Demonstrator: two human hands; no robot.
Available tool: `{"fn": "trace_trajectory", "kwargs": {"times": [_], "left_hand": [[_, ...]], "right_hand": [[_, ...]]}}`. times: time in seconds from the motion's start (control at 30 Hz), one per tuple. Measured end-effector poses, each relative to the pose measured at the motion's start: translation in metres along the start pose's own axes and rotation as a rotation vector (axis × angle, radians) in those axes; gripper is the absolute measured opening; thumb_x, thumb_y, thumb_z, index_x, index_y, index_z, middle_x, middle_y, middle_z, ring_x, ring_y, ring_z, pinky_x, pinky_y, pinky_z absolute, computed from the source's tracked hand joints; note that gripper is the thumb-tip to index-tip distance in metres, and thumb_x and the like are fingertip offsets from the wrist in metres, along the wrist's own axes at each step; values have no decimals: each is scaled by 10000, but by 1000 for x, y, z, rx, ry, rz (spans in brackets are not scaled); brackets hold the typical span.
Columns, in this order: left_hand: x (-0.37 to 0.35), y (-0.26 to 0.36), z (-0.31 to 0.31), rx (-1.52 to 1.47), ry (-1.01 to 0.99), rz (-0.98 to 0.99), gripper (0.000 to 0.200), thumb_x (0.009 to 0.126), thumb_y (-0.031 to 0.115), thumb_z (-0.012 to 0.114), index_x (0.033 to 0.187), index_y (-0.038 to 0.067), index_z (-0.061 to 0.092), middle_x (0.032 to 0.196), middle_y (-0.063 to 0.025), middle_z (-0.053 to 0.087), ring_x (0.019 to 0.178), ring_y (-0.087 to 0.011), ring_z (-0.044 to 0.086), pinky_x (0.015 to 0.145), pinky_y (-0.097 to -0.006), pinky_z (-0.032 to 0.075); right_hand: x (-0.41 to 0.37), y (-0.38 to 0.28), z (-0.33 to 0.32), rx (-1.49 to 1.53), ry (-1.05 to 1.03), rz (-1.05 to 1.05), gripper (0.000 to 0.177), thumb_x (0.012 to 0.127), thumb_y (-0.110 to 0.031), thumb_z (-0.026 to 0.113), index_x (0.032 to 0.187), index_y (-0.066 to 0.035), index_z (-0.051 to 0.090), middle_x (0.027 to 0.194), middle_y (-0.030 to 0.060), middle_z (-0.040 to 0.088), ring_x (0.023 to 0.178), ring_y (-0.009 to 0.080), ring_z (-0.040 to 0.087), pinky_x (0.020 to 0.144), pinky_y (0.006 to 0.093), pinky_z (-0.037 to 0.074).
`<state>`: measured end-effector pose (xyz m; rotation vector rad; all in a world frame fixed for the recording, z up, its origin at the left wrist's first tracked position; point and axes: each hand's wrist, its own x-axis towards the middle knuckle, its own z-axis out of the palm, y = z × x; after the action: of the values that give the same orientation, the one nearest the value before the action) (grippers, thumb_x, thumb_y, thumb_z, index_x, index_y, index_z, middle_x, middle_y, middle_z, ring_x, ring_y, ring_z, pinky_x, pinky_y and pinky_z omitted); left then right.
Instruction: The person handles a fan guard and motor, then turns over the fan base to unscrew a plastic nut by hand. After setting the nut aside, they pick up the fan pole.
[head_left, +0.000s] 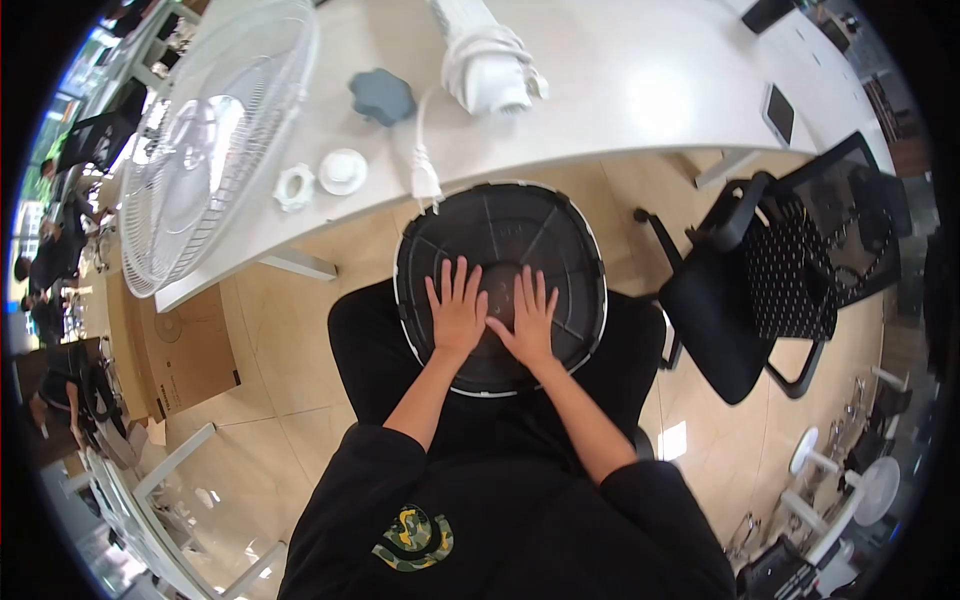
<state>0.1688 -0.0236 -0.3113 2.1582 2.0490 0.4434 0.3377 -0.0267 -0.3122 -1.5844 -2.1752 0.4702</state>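
Observation:
A round black fan base (505, 235) with a white rim rests on my lap, its ribbed underside facing up. My left hand (458, 312) lies flat on it, left of the middle, fingers spread. Beside it my right hand (527, 322) is pressed flat too, fingers apart, and the two thumbs come close together near the centre. Neither hand grips anything. Just above the base's far rim, a white power plug (425, 182) hangs at the table's edge.
On the white table (610, 60) are a fan with a wire grille (215, 150), a grey knob (382, 96), a white ring nut (294, 187), a round white cap (343, 171), a white fan part (490, 75) and a phone (778, 114). A chair (715, 315) holding a dotted bag (790, 270) stands right.

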Motion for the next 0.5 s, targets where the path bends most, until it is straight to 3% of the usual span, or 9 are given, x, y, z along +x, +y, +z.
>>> {"fn": "trace_trajectory", "kwargs": {"times": [0.4,0.5], "left_hand": [[-13,-6,-2,-23,96,6,512,1040,370,482,1499,144,493,1625,-119,352,1540,-336,233,1233,-613,125],[-17,-7,-2,-46,115,24,508,1040,371,486,1495,146,499,1625,-114,356,1537,-335,240,1233,-611,131]], "right_hand": [[-5,-1,0,-18,-105,-54,1105,816,-602,741,1576,39,258,1691,196,147,1551,432,127,1195,683,91],[-17,-2,0,-11,-47,-72,1096,807,-592,751,1564,50,286,1684,200,172,1544,447,147,1195,681,118]]}}
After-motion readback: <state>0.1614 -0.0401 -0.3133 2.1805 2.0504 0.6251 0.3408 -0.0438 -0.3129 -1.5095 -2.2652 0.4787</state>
